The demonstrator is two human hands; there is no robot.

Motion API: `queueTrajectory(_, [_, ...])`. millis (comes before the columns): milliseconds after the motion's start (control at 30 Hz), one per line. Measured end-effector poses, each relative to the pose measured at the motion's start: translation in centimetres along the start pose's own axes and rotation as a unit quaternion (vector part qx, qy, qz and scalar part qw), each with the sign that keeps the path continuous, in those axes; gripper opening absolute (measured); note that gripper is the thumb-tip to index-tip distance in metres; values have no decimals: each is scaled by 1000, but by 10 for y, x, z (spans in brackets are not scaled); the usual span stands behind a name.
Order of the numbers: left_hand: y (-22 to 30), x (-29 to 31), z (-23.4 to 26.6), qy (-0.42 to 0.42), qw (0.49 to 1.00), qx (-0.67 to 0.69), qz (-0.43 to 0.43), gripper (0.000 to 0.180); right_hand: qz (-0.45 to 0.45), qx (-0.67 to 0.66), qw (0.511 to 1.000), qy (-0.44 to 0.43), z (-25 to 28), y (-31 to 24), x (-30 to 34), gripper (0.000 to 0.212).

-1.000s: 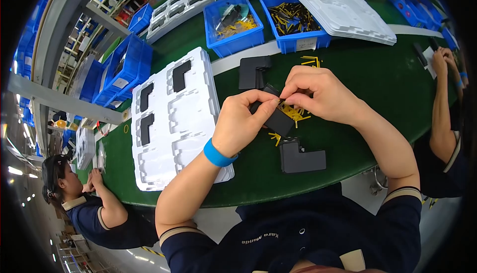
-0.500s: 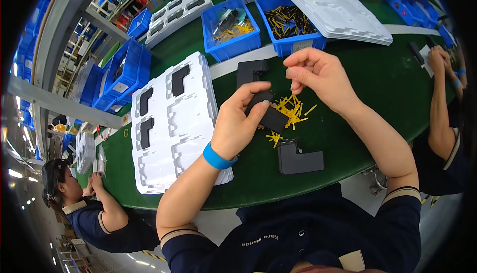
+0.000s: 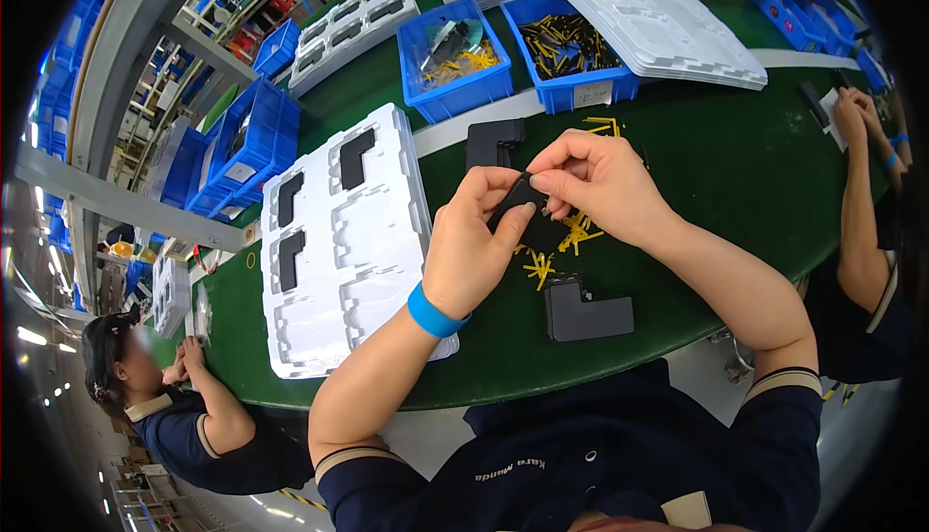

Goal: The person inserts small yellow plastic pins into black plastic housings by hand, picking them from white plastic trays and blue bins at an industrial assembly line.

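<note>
Black part (image 3: pixel 548 234) is held up in the left hand, above the green table (image 3: pixel 716 213). That table's curved near edge runs in front of the hands; open green surface stretches from the right forearm to a co-worker's hands (image 3: pixel 856 116). One white tray (image 3: pixel 366 285), left of the left forearm, carries three parts (image 3: pixel 358 160). Two blue bins (image 3: pixel 460 102) stand side by side beyond the hands. Left hand (image 3: pixel 471 232): its grip pinches the held part between thumb and fingers. Right hand (image 3: pixel 605 184): its fingertips meet the part's far end; whether they pinch anything, I cannot tell. Two loose parts (image 3: pixel 590 314) lie on the table, one beyond the hands, one by the near edge. A white label (image 3: pixel 593 94) with small print marks the right bin. Yellow strips (image 3: pixel 581 232), too jumbled to count, lie beside the held part.
</note>
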State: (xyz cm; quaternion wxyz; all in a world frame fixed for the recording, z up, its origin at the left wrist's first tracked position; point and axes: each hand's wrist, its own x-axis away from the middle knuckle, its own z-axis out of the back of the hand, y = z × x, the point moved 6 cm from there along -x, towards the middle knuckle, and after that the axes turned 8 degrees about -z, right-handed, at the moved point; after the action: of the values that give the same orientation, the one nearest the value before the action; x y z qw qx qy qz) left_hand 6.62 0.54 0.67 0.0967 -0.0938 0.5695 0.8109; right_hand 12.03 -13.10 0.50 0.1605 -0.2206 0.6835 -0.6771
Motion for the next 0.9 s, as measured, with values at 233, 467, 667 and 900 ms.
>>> queueTrajectory(233, [2,-1,0,2,1000,-8,-24,24,-16,6,1000,15,-1,1,2,12])
queueTrajectory(467, [1,0,0,0,1000,4,-26,27,-32,3,999,-15,0,4,-1,11])
queueTrajectory(667, [4,0,-1,-8,999,43,-25,32,-47,18,998,-26,-1,8,-2,13])
queueTrajectory(900, [5,0,1,-15,996,84,-25,32,-35,-3,998,-51,-3,9,-5,20])
